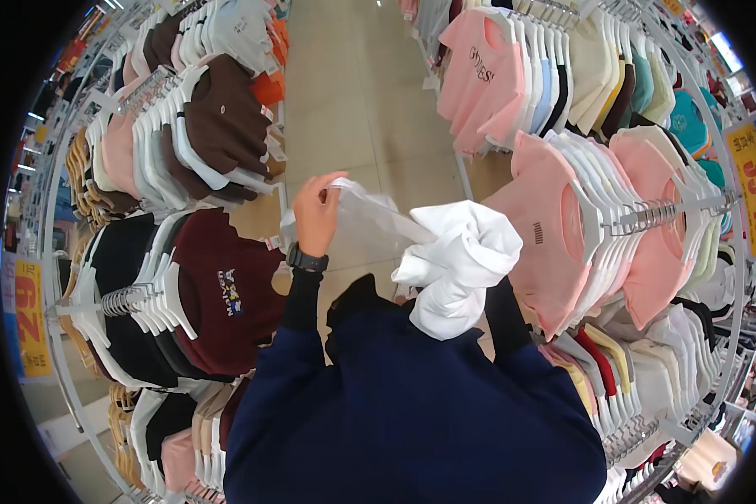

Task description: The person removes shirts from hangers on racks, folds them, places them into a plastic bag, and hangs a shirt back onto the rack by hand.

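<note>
My left hand, with a dark watch on its wrist, pinches the edge of a thin clear plastic bag. The bag stretches rightward from my fingers to a bunched white garment. That garment is crumpled and twisted, in front of my chest, and hangs down at its lower end. My right forearm, in a black cuff, reaches up behind the white garment, which hides my right hand and its fingers.
Clothes racks line both sides of a tiled aisle. To the left hang a maroon top and a brown top; to the right, pink tops close to the white garment. Orange price signs stand at the rack ends.
</note>
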Action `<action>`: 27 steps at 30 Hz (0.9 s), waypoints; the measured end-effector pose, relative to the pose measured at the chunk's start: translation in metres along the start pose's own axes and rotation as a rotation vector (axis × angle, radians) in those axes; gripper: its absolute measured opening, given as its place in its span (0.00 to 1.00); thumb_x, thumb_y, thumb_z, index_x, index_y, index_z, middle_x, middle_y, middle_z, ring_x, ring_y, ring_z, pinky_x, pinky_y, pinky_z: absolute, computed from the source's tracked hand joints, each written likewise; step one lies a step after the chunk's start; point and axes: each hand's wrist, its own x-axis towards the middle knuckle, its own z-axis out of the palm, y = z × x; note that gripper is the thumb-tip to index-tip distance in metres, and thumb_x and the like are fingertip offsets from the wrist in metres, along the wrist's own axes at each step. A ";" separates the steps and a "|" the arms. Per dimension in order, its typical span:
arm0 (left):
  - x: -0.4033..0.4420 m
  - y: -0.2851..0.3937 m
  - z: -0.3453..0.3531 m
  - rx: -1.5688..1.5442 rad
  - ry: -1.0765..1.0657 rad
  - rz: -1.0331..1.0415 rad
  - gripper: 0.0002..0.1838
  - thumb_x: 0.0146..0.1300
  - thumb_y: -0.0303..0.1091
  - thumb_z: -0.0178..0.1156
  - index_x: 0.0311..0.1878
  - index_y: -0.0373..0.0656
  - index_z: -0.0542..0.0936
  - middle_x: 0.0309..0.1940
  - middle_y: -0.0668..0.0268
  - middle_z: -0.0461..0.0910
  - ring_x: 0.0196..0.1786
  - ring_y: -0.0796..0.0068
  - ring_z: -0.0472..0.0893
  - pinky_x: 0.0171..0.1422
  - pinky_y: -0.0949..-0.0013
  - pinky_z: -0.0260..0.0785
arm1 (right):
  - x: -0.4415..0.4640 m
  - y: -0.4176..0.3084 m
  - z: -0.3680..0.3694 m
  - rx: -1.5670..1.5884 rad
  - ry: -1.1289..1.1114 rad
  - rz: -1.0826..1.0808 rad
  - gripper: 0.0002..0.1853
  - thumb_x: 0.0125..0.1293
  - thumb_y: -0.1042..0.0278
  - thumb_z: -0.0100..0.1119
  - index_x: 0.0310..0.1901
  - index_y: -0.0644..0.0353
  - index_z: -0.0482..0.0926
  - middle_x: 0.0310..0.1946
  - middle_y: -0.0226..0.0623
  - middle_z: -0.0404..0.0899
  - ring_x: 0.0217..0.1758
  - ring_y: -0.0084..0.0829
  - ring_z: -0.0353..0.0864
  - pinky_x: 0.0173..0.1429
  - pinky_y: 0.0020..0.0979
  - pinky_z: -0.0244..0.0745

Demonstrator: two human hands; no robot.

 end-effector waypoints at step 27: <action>0.223 -0.052 -0.002 -0.157 -0.192 0.147 0.08 0.62 0.34 0.63 0.43 0.46 0.84 0.21 0.54 0.78 0.23 0.55 0.81 0.27 0.64 0.69 | 0.284 -0.060 0.069 0.209 0.148 0.076 0.13 0.59 0.67 0.59 0.44 0.60 0.83 0.42 0.39 0.84 0.52 0.30 0.81 0.54 0.31 0.76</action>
